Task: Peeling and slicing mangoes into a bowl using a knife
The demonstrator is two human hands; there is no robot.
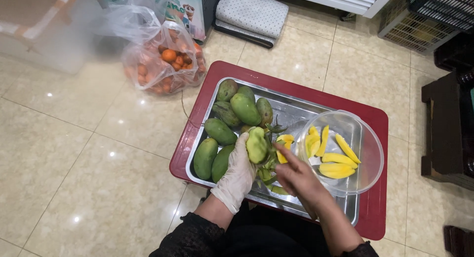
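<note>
My left hand (239, 169), in a thin white glove, grips a partly peeled green mango (256, 145) over a steel tray (291, 109). My bare right hand (295, 175) is beside the mango with a finger stretched toward it; it seems to grip a small peeler or knife, mostly hidden. Green peel strips (269, 167) lie under the hands. Several whole green mangoes (232, 118) fill the tray's left side. A clear plastic bowl (368, 153) on the tray's right holds several yellow mango slices (336, 163).
The tray rests on a low dark-red table (375, 212) on a beige tiled floor. A clear bag of oranges (165, 62) sits on the floor at upper left. Folded cushions (252, 12), plastic crates (419, 20) and dark wooden furniture (447, 128) stand around.
</note>
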